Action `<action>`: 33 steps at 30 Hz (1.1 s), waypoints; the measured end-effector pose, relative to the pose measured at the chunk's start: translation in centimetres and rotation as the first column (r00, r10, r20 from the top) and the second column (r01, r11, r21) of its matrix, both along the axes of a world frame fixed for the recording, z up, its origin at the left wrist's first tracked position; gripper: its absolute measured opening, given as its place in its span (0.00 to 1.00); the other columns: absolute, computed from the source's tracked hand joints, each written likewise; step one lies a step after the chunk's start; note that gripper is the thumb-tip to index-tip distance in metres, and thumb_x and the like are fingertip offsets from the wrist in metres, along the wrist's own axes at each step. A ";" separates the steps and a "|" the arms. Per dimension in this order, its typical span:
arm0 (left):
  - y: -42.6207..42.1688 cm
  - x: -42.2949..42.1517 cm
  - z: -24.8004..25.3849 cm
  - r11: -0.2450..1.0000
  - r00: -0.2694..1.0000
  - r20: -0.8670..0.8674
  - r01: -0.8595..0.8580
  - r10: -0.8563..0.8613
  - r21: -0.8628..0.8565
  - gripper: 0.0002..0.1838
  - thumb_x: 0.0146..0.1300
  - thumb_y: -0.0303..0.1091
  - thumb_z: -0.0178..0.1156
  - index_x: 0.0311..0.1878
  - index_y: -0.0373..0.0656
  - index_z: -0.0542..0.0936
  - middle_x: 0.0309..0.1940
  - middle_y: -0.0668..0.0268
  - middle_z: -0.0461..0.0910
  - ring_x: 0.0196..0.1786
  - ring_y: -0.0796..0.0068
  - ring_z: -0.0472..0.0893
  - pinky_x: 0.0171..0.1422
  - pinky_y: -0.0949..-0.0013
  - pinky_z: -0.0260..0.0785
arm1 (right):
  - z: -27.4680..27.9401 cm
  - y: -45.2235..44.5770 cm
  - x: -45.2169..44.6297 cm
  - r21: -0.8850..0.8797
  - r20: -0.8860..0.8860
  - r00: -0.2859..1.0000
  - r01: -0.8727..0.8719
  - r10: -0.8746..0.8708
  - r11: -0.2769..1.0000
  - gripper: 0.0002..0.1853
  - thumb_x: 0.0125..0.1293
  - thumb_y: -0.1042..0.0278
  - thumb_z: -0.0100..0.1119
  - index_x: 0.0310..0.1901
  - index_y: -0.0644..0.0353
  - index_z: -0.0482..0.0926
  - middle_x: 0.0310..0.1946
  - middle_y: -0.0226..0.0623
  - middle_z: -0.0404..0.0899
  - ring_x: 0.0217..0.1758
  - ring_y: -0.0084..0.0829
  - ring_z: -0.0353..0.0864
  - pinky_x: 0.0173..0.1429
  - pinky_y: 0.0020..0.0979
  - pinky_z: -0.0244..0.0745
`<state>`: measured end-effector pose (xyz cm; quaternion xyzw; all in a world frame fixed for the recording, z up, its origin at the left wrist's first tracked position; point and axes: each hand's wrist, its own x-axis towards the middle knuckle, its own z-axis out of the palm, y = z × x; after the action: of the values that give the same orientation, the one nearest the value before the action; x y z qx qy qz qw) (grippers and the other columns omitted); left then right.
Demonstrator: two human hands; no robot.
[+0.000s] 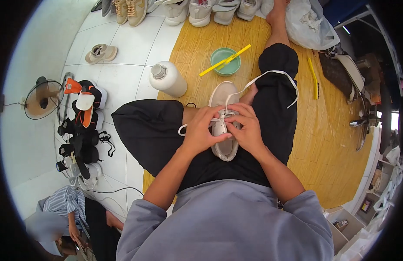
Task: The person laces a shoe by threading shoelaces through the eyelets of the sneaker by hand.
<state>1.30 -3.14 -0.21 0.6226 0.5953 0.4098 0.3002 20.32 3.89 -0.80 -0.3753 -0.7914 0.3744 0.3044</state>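
- We are seeing a matt, cloth-like shoe (221, 94).
- We are noticing a glossy, wood-look mat (325, 148).
- By the mat's left edge, we are viewing a smooth, metallic-capped bottle (170, 80).

Left hand (201, 130) and right hand (245, 130) on beige shoe (223, 93), fingers meeting at lace holes, toe pointing away; white shoelace (271, 72) running from between hands over right trouser leg (277, 100); green bowl (218, 56) beyond hands, long yellow tool (210, 69) across it; white bottle (173, 82) beyond, leftward of left hand; yellow brush (314, 76) well right of right hand; shoe row (200, 14) farthest beyond hands.
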 end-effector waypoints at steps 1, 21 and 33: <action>0.0 0.4 0.1 1.000 1.000 0.002 -0.013 0.013 -0.008 0.44 0.44 0.35 0.86 0.69 0.44 0.79 0.46 0.62 0.79 0.48 0.65 0.81 0.50 0.64 0.77 | 0.3 -0.1 0.1 0.023 -0.009 1.000 0.012 -0.012 1.000 0.08 0.58 0.75 0.75 0.40 0.60 0.91 0.59 0.38 0.87 0.67 0.48 0.78 0.70 0.45 0.75; -0.4 0.4 -1.0 0.978 0.993 0.008 -0.117 0.120 -0.170 0.36 0.49 0.39 0.87 0.59 0.41 0.78 0.49 0.62 0.78 0.51 0.66 0.81 0.54 0.65 0.78 | 15.9 -3.0 13.5 -0.370 -0.919 0.307 -0.456 -0.247 0.809 0.18 0.75 0.82 0.61 0.61 0.57 0.70 0.49 0.53 0.87 0.48 0.46 0.92 0.48 0.48 0.93; 0.3 -0.6 -2.1 0.964 0.868 0.474 -0.018 0.146 -0.265 0.13 0.72 0.33 0.72 0.54 0.40 0.83 0.43 0.69 0.82 0.46 0.82 0.80 0.52 0.73 0.74 | 5.7 -1.4 1.9 0.134 0.210 0.978 -0.046 0.017 0.990 0.16 0.60 0.66 0.78 0.47 0.58 0.86 0.53 0.37 0.81 0.56 0.41 0.83 0.56 0.38 0.82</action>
<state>0.73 -2.88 -2.28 0.4293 0.5731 0.4875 0.4996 22.22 2.54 4.85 -0.3778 -0.8488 0.2820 0.2393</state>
